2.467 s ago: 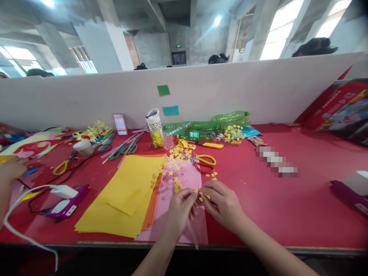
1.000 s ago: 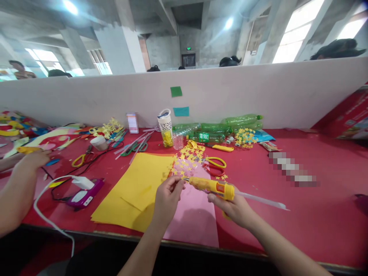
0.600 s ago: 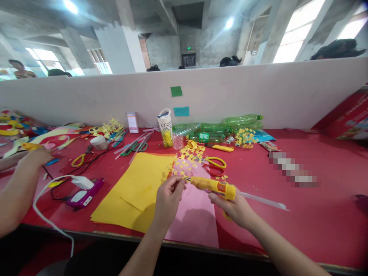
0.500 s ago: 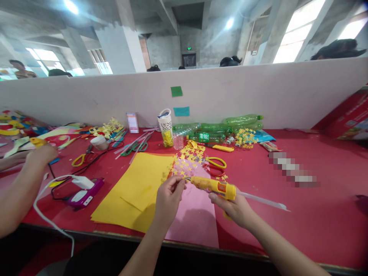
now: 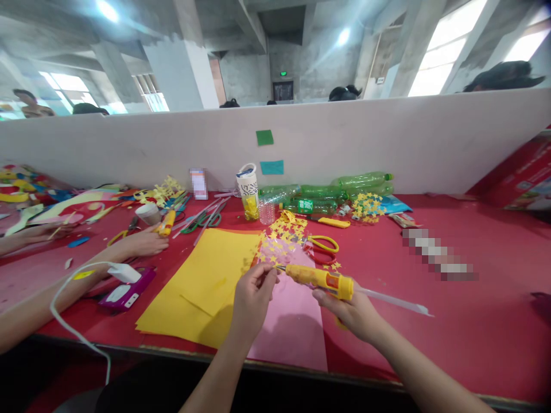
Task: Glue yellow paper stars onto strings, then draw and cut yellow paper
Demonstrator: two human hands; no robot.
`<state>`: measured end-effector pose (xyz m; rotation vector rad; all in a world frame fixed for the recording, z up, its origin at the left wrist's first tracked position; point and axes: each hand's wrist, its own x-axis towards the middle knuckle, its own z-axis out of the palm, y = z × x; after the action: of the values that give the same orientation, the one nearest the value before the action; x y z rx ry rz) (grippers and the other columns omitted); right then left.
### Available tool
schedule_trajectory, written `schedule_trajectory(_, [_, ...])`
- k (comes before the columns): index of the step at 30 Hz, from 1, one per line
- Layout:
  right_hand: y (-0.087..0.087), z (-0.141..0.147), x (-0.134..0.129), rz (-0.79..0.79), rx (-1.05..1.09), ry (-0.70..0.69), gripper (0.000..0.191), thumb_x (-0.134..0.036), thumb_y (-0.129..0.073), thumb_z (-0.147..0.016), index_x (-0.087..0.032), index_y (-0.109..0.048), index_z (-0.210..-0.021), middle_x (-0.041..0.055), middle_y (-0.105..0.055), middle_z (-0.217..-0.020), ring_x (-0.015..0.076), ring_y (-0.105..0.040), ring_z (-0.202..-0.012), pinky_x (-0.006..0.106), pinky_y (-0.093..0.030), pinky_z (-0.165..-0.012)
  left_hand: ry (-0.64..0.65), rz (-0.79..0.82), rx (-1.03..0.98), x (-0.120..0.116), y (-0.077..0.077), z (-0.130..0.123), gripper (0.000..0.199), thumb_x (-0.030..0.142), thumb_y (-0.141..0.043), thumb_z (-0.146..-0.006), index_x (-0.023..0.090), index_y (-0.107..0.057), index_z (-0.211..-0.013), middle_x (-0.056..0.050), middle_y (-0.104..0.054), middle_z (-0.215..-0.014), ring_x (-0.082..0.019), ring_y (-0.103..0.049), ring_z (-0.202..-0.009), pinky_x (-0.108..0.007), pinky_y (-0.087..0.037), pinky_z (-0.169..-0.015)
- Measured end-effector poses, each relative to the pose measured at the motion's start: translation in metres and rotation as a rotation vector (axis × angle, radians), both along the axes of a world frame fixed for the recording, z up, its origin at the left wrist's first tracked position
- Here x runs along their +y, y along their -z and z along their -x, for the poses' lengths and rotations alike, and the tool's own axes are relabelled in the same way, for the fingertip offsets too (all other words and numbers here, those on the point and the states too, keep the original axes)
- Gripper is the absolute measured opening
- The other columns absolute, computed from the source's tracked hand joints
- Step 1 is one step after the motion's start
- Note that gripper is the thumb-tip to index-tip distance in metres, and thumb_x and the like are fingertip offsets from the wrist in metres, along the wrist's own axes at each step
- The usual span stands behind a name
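My right hand [image 5: 350, 310] is wrapped round a yellow glue gun [image 5: 318, 279], with a clear glue stick [image 5: 396, 300] sticking out of its back end. The gun's metal tip points left and meets the fingertips of my left hand [image 5: 256, 292]. Those fingers are pinched together on something too small to make out. Below both hands lies a pink sheet [image 5: 293, 332], and to its left are yellow sheets [image 5: 193, 287]. Small yellow paper stars [image 5: 286, 226] are scattered just beyond my hands, beside red-handled and yellow-handled scissors [image 5: 323, 244].
Green plastic bottles [image 5: 321, 192], a white cup [image 5: 247, 186] and a yellow cutter [image 5: 334, 222] line the back. A purple power socket [image 5: 128, 289] with a white cable is at left. Another person's hand [image 5: 146, 241] is by a second glue gun [image 5: 167, 222].
The other person's arm at left has moved right across the table, carrying the second glue gun to beside the paper cup. My own hands have hardly moved.
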<state>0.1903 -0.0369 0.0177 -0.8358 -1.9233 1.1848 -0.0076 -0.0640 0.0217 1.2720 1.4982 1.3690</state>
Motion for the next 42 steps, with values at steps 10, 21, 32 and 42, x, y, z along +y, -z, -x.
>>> schedule_trajectory(10, [0.000, 0.000, -0.001, -0.042, -0.118, 0.093, 0.025, -0.043, -0.055, -0.088, -0.020, -0.065, -0.089, 0.0031, -0.066, -0.077, 0.0165, -0.060, -0.064, 0.026, -0.049, -0.058, -0.015, -0.098, 0.165, -0.001, 0.002, 0.002, 0.017, 0.032, -0.053, -0.084, 0.019, -0.063, -0.080, 0.000, -0.059, -0.072, -0.012, -0.050, -0.057, -0.022, -0.040, -0.055])
schedule_trajectory(21, [-0.010, -0.008, 0.005, -0.355, -0.497, -0.237, 0.014, -0.010, -0.052, -0.079, -0.019, -0.051, -0.089, 0.0022, -0.055, -0.086, 0.0128, -0.050, -0.067, 0.023, -0.037, -0.059, -0.022, -0.057, -0.078, -0.001, 0.002, 0.016, 0.017, 0.034, -0.055, -0.084, 0.019, -0.058, -0.077, 0.003, -0.056, -0.066, -0.007, -0.042, -0.048, -0.019, -0.036, -0.047])
schedule_trajectory(32, [0.018, 0.002, 0.018, -0.425, -0.649, -0.180, 0.028, -0.013, -0.060, -0.074, -0.018, -0.060, -0.102, 0.0065, -0.058, -0.098, 0.0200, -0.054, -0.091, 0.030, -0.044, -0.079, 0.213, 0.185, -0.387, -0.003, 0.007, 0.006, 0.021, 0.033, -0.056, -0.082, 0.013, -0.060, -0.073, 0.001, -0.060, -0.065, -0.001, -0.036, -0.039, -0.015, -0.021, -0.037])
schedule_trajectory(42, [-0.007, 0.021, 0.014, -0.677, -0.322, 0.013, 0.011, -0.018, -0.045, -0.093, -0.018, -0.057, -0.094, 0.0071, -0.064, -0.089, 0.0169, -0.058, -0.080, 0.028, -0.046, -0.070, 0.339, 0.315, -0.508, -0.001, 0.015, -0.009, 0.019, 0.025, -0.051, -0.082, 0.015, -0.055, -0.067, 0.003, -0.056, -0.057, -0.002, -0.034, -0.036, -0.017, -0.016, -0.035])
